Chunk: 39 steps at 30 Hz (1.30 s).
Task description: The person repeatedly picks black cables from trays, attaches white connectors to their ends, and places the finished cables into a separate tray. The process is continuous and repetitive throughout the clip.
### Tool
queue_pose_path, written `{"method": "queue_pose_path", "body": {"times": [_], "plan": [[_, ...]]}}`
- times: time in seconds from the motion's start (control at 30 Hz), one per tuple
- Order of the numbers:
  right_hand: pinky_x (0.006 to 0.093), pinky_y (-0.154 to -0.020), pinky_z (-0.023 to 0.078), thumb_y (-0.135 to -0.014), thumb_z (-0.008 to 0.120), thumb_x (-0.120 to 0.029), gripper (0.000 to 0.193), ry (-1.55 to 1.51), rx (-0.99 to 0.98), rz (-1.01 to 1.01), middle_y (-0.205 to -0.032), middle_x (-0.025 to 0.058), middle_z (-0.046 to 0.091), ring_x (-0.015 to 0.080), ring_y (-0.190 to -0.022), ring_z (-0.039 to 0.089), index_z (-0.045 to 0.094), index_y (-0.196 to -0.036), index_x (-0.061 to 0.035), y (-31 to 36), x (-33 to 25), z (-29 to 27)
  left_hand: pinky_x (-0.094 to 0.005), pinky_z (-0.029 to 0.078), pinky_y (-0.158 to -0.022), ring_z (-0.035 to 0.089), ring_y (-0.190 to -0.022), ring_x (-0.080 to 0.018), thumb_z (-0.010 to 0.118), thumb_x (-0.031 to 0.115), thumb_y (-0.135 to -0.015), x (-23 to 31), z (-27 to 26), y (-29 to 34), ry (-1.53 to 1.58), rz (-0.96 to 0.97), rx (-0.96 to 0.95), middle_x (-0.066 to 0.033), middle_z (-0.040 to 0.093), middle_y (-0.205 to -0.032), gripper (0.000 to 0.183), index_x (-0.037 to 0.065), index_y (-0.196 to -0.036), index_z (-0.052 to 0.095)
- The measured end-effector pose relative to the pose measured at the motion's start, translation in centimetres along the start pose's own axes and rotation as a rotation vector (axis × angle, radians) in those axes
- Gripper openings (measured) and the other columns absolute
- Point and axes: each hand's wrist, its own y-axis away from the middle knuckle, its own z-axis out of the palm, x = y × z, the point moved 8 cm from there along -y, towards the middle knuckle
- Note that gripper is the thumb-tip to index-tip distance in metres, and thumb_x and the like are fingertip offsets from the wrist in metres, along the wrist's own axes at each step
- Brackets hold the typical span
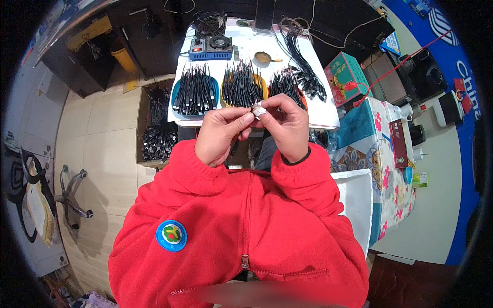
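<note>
Both my hands meet just over the near edge of the white table (pixel 226 121), pinching a small whitish piece (pixel 259 111) between them. My left hand (pixel 216 132) is closed, its thumb and forefinger at the left side of the piece. My right hand (pixel 288 128) grips the other side with fingertips and thumb. A small dark bit shows by the left fingertips; its kind is too small to make out. Just beyond stand three bins of short black cables: a blue bin (pixel 217 88), a yellow bin (pixel 265 88) and an orange-red bin (pixel 306 102), partly hidden by my right hand.
Behind the bins are a blue-sided device (pixel 211 49), a round tin (pixel 262 59) and a bundle of longer black cables (pixel 308 79). A cardboard box (pixel 138 126) of cables sits at left on the floor. At right stand a green-and-red carton (pixel 345 79) and a flower-patterned cloth (pixel 382 154).
</note>
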Motion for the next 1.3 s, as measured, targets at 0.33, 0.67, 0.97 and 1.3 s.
{"method": "queue_pose_path", "body": {"times": [0.33,0.67,0.97,1.3], "plan": [[0.0227,-0.072,0.049,-0.083,0.062,0.004,0.012,-0.156,-0.008,0.008,-0.094,0.0055,0.058,0.0092,-0.084,0.058,0.06,-0.094,0.0026,0.6,0.7,-0.3,-0.0215,0.044,-0.059,0.053,-0.064,-0.0091,0.059,0.003,-0.088,0.1,-0.3,0.3,0.146,-0.069,-0.045,-0.011,0.066,-0.082,0.015,-0.005,-0.1,0.064],[0.0227,-0.073,0.044,-0.082,0.06,0.007,0.008,-0.23,-0.018,0.014,-0.088,0.0055,0.058,0.0119,-0.081,0.056,0.059,-0.087,0.001,0.5,0.0,0.4,-0.0197,0.044,-0.057,0.058,-0.066,-0.0106,0.063,0.006,-0.086,-0.2,0.4,0.6,0.136,-0.065,-0.124,-0.0111,0.067,-0.082,0.018,-0.004,-0.101,0.066],[0.0224,-0.063,0.048,-0.09,0.056,-0.009,0.008,-0.732,-0.193,0.353,-0.09,0.0066,0.056,0.011,-0.071,0.055,0.052,-0.094,-0.0037,1.9,2.2,2.6,-0.0194,0.044,-0.055,0.057,-0.061,-0.0091,0.066,0.007,-0.084,-1.0,0.8,1.2,0.172,-0.137,-0.211,-0.0074,0.067,-0.077,0.012,-0.001,-0.093,0.068],[0.0232,-0.073,0.041,-0.081,0.062,-0.004,0.009,-0.387,-0.234,0.171,-0.084,0.0037,0.054,0.0109,-0.079,0.052,0.054,-0.085,-0.0012,1.9,0.0,1.8,-0.0216,0.05,-0.057,0.067,-0.074,-0.0178,0.067,0.001,-0.081,-1.1,0.7,1.3,0.15,-0.151,-0.28,-0.0129,0.068,-0.085,0.015,-0.003,-0.095,0.067]]}}
